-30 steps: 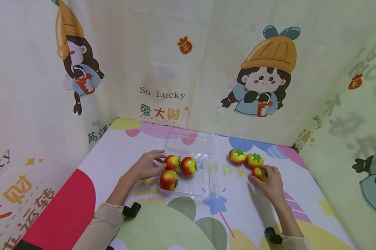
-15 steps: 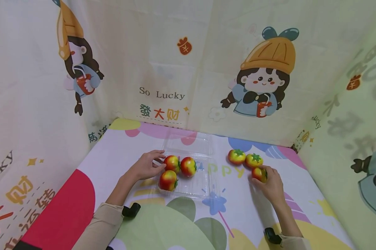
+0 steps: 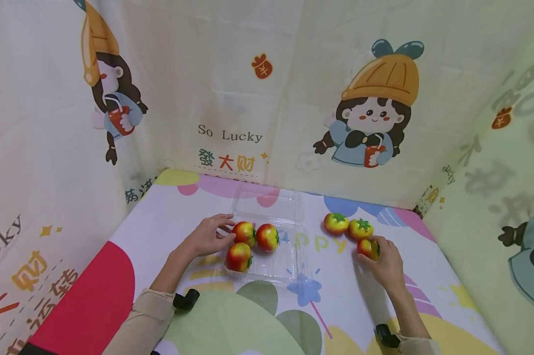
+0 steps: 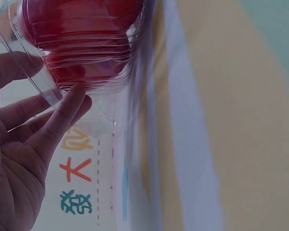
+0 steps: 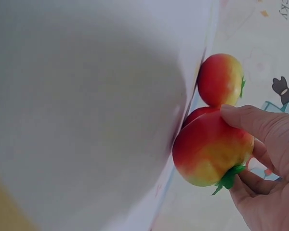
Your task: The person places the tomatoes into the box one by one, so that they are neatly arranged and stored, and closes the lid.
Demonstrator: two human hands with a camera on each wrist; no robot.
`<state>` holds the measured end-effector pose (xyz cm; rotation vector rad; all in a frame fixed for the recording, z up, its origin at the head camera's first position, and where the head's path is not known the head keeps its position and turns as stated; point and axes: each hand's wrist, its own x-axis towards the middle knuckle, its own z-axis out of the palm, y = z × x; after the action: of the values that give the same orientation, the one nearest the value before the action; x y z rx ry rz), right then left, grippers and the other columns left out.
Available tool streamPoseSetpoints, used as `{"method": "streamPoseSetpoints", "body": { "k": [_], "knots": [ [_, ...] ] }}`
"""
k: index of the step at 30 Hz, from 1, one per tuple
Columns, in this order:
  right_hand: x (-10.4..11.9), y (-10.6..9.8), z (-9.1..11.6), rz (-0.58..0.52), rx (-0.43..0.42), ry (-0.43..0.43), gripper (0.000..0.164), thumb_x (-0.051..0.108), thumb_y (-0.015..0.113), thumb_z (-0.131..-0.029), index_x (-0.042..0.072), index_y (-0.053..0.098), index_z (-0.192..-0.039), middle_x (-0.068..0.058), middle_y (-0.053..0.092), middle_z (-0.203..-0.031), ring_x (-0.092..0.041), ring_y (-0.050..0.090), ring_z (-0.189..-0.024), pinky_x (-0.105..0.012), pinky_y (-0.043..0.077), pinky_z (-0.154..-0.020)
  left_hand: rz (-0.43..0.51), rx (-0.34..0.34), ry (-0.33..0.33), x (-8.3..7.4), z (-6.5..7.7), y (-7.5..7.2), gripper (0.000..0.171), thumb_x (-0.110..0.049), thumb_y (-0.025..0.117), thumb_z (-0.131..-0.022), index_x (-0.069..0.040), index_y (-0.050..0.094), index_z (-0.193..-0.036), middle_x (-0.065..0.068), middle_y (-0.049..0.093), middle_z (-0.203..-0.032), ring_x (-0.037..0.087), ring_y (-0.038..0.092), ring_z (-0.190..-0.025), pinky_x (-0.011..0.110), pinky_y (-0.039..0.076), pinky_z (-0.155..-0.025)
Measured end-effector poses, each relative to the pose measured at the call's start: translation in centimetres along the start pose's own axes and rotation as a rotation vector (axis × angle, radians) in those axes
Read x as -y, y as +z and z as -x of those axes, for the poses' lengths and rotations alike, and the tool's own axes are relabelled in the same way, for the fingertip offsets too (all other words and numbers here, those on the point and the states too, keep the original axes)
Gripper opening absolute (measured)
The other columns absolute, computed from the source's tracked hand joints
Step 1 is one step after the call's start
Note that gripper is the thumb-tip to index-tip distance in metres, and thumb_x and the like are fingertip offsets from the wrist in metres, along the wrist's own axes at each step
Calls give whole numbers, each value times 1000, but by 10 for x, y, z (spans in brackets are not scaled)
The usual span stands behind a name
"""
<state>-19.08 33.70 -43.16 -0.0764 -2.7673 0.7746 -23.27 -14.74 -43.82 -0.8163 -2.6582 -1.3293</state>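
Note:
In the head view, a clear plastic clamshell box (image 3: 284,266) lies open on the table with three red-yellow toy tomatoes (image 3: 238,257) at its left side. My left hand (image 3: 211,235) rests against the box's left rim, fingers loosely extended; the left wrist view shows the fingertips touching the clear wall. My right hand (image 3: 387,261) holds another toy tomato (image 5: 209,149) between thumb and fingers, its green leaves towards the palm. Just behind that one stand two more toy tomatoes (image 3: 361,228), leaves up. Whether the held one touches the table is hard to tell.
The box's lid (image 3: 267,203) is folded back towards the rear wall. A printed cloth covers the table (image 3: 333,286). Fabric walls (image 3: 289,98) with cartoon prints stand at the back and both sides. A black wrist strap piece (image 3: 187,299) sits by the left cuff.

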Motion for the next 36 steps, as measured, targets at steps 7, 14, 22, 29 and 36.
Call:
{"method": "streamPoseSetpoints", "body": {
  "k": [7,14,22,29,36],
  "knots": [
    [7,-1,1,-2,-34,-51,54,12,82,-85,-4,55,-129,-32,55,-128,-50,48,-120,-68,39,-107,0,-5,4,1,0,0,36,-16,72,-94,4,69,-124,24,57,-143,26,73,-100,32,63,-79],
    [20,-3,4,-20,-37,-57,55,10,82,-85,-3,55,-130,-32,54,-131,-49,48,-122,-68,39,-107,-1,-5,2,1,0,0,36,-16,72,-94,4,69,-124,23,57,-143,26,73,-100,32,63,-79],
    [33,-3,8,-39,-58,-83,55,13,84,-84,-3,58,-129,-30,57,-127,-47,52,-118,-67,43,-104,-12,-1,3,3,-1,1,36,-17,72,-94,3,69,-123,24,57,-143,26,73,-100,32,63,-79],
    [43,1,10,-69,-37,-69,58,15,84,-85,-1,57,-133,-27,56,-132,-45,51,-123,-65,44,-106,-9,-4,-13,2,-1,1,36,-16,72,-94,3,69,-124,24,57,-143,26,73,-100,33,63,-80],
    [50,6,12,-89,-33,-82,58,18,85,-83,0,58,-131,-25,58,-129,-43,55,-120,-62,47,-105,-8,0,-21,2,-1,1,36,-15,72,-94,4,69,-124,24,57,-144,26,72,-101,33,63,-80]
  ]
}}
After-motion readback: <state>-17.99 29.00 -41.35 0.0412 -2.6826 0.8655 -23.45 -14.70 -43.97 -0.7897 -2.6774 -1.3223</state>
